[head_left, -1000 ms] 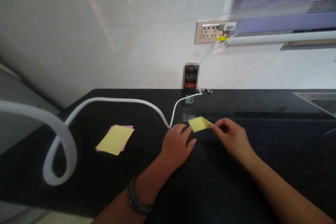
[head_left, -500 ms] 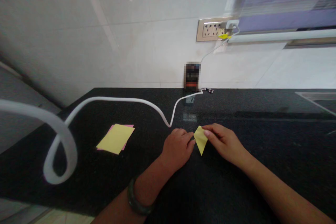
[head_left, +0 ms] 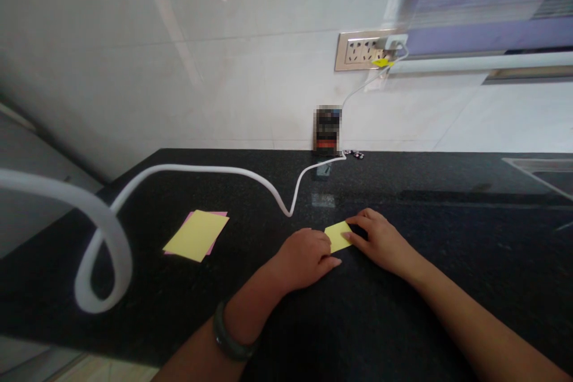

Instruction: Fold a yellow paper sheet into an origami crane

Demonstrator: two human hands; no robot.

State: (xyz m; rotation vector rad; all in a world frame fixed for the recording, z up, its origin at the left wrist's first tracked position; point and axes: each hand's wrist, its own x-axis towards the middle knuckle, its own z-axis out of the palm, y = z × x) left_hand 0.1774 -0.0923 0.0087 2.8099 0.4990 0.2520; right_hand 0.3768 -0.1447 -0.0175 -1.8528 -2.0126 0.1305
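Observation:
A small folded yellow paper (head_left: 338,236) lies flat on the black counter (head_left: 403,286) between my two hands. My left hand (head_left: 307,256) rests on the counter with its fingertips pressed on the paper's left edge. My right hand (head_left: 380,242) presses its fingers down on the paper's right side. A dark band sits on my left wrist (head_left: 233,337).
A stack of yellow and pink paper sheets (head_left: 197,236) lies to the left. A white cable (head_left: 201,173) loops across the counter to a wall socket (head_left: 364,51). A small dark device (head_left: 327,130) leans against the tiled wall. A sink edge (head_left: 537,170) shows at far right.
The yellow paper was held up off the counter and turned in my right hand; now it lies flat on the counter with both hands pressing on it.

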